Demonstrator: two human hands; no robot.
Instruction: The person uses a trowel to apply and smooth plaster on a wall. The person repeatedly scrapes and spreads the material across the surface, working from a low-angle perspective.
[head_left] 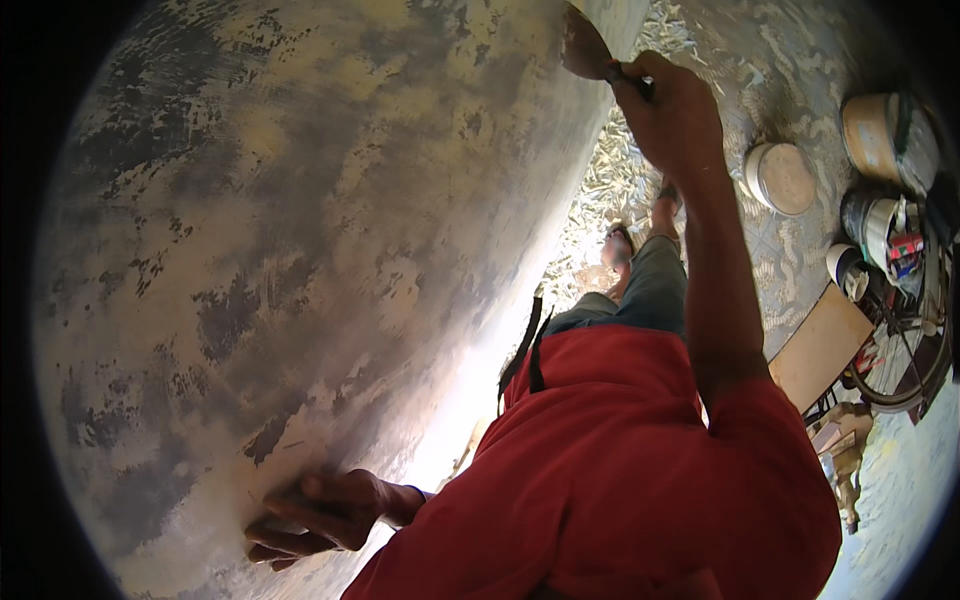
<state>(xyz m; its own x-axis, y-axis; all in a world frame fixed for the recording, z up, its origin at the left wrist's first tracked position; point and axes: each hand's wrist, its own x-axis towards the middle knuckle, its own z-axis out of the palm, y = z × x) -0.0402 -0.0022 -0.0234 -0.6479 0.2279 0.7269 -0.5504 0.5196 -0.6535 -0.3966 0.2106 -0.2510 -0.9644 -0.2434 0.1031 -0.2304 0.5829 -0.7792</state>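
A mottled wall (300, 250), patched in pale yellow and grey, fills the left side. My right hand (672, 112) is raised at the top, its fingers wrapped round the dark handle of a putty knife (587, 45). The knife's broad blade points up and to the left, at the wall's edge. Low on the left, my left hand (335, 508) is against the wall, fingers bent and pointing left. A small greyish, flat piece seems to lie between its thumb and fingers; shadow hides what it is.
Pale flakes (600, 190) litter the patterned floor along the wall's foot, around my feet. To the right stand a round lidded tub (781, 179), a larger bucket (872, 137), a bucket of odds and ends (885, 230), a tan board (822, 345) and a bicycle wheel (905, 395).
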